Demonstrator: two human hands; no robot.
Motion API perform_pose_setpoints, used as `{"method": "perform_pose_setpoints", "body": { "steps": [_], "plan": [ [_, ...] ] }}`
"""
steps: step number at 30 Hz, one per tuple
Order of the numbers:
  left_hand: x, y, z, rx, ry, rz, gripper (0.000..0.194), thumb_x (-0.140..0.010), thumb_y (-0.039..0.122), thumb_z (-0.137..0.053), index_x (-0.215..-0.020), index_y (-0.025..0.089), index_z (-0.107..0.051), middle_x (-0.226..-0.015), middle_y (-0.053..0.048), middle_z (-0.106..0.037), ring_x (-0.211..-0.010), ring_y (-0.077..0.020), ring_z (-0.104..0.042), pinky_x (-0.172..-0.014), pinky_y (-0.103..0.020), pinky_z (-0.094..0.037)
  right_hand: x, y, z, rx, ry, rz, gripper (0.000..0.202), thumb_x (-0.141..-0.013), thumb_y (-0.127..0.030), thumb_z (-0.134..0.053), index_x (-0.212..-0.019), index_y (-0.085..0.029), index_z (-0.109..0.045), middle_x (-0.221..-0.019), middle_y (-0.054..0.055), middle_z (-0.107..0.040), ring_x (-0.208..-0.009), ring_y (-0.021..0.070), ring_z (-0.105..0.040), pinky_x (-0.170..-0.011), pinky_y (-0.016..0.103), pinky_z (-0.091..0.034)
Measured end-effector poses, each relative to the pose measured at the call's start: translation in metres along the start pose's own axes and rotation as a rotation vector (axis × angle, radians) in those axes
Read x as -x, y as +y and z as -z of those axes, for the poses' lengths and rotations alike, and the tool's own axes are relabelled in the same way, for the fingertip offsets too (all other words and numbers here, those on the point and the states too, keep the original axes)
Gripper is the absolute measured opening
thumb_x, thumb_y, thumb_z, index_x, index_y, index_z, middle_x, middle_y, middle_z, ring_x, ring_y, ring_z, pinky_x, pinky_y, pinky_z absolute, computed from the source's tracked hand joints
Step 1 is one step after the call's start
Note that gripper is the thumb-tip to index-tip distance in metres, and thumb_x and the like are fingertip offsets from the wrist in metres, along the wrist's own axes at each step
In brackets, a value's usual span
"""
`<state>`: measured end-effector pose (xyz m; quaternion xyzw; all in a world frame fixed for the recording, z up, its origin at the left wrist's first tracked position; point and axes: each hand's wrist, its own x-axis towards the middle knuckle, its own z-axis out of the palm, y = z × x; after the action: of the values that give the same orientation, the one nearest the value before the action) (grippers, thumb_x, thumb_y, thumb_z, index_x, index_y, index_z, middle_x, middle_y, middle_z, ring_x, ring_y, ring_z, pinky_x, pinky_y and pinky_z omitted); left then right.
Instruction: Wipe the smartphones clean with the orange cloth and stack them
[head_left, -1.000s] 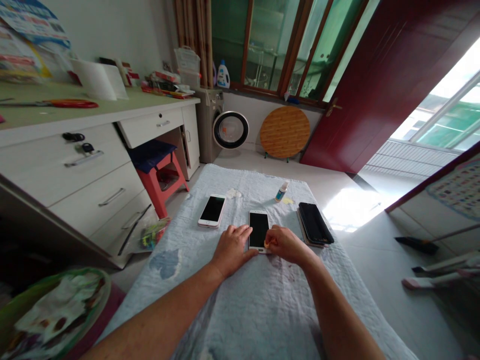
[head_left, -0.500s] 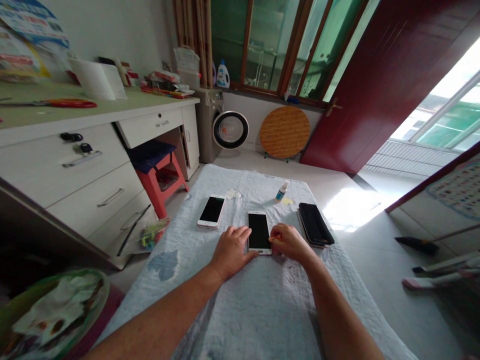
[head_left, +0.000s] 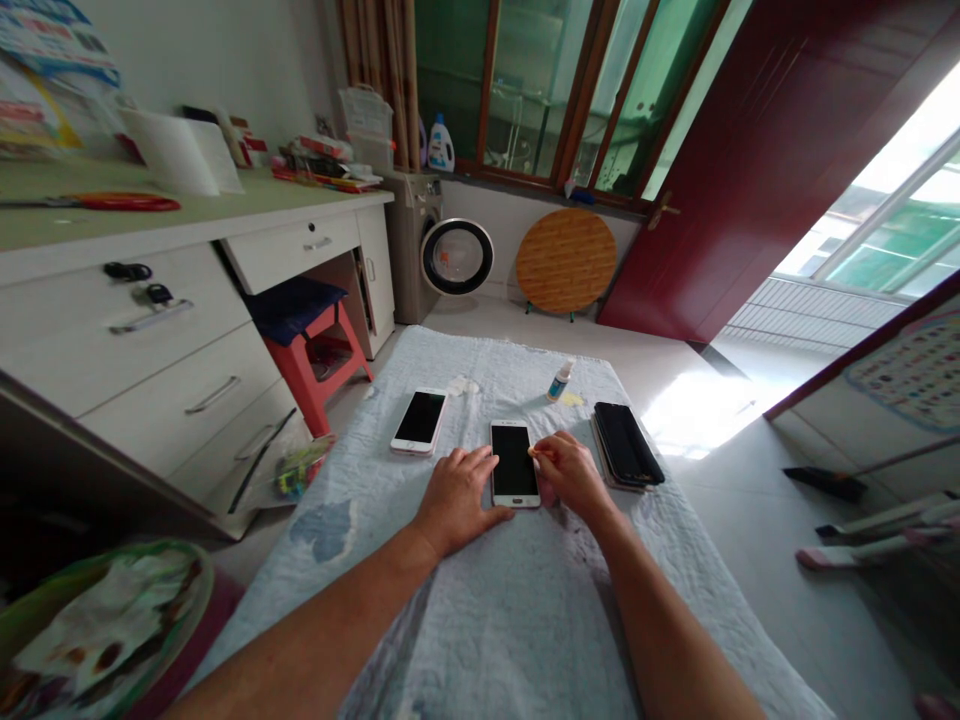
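A white smartphone (head_left: 514,465) with a dark screen lies face up on the cloth between my hands. My left hand (head_left: 459,495) holds it from the left, fingertips at the side edge and thumb by the bottom corner. At the right edge, my right hand (head_left: 570,470) is closed in a pinch on a small orange-yellow thing (head_left: 533,452), too small to name, which touches the phone's edge. Another white phone (head_left: 420,418) lies to the left. On the right, a black phone (head_left: 628,443) rests on a stack of flat devices. A small spray bottle (head_left: 560,381) stands behind.
A pale blue quilted cloth (head_left: 495,610) covers the low table. To the left are a white desk (head_left: 187,270), a red stool (head_left: 300,345) and a waste bin (head_left: 199,600). Beyond stand a washing machine (head_left: 409,255) with its door open and a round wooden tabletop (head_left: 566,258).
My right fingers and the small orange-yellow thing have slid up along the phone's right edge. My left hand stays at the phone. The whole view has shifted slightly.
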<state>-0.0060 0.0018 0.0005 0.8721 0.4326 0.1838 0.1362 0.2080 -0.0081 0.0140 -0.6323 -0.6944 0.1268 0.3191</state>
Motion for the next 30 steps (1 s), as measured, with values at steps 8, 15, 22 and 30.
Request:
{"method": "perform_pose_setpoints", "body": {
  "steps": [8, 15, 22, 30],
  "plan": [
    [-0.001, 0.002, 0.003, -0.011, -0.016, -0.002, 0.069, -0.071, 0.057, -0.071, -0.126, 0.017, -0.058, -0.137, -0.010, -0.056, -0.117, -0.0321, -0.051, -0.097, -0.045, -0.042, 0.001, 0.000, -0.002, 0.046, 0.001, -0.034, 0.017, -0.087, -0.026, -0.055, -0.082, -0.019, -0.069, -0.080, 0.003, -0.060, -0.073, 0.0140, -0.058, -0.070, 0.024, -0.041],
    [-0.001, 0.000, 0.001, -0.017, -0.001, -0.022, 0.066, -0.072, 0.056, -0.070, -0.125, 0.017, -0.059, -0.133, -0.010, -0.058, -0.114, -0.0314, -0.053, -0.096, -0.044, -0.043, 0.000, -0.002, -0.002, 0.070, -0.032, -0.056, 0.020, -0.087, -0.029, -0.054, -0.083, -0.018, -0.071, -0.081, 0.004, -0.068, -0.078, 0.0158, -0.062, -0.072, 0.024, -0.041],
    [-0.001, 0.000, 0.000, -0.013, 0.004, -0.042, 0.066, -0.072, 0.053, -0.071, -0.125, 0.015, -0.058, -0.133, -0.012, -0.059, -0.113, -0.0314, -0.054, -0.096, -0.043, -0.043, -0.001, -0.008, -0.003, 0.022, -0.063, -0.123, 0.024, -0.086, -0.032, -0.053, -0.083, -0.019, -0.072, -0.082, 0.005, -0.072, -0.076, 0.0162, -0.065, -0.070, 0.023, -0.042],
    [-0.001, 0.001, -0.001, -0.015, 0.006, -0.033, 0.067, -0.072, 0.053, -0.071, -0.126, 0.015, -0.057, -0.132, -0.012, -0.058, -0.114, -0.0318, -0.053, -0.096, -0.044, -0.043, -0.002, -0.007, -0.003, -0.073, -0.066, -0.274, 0.028, -0.081, -0.041, -0.056, -0.084, -0.018, -0.073, -0.068, 0.002, -0.069, -0.065, 0.0150, -0.062, -0.061, 0.022, -0.041]
  ]
}}
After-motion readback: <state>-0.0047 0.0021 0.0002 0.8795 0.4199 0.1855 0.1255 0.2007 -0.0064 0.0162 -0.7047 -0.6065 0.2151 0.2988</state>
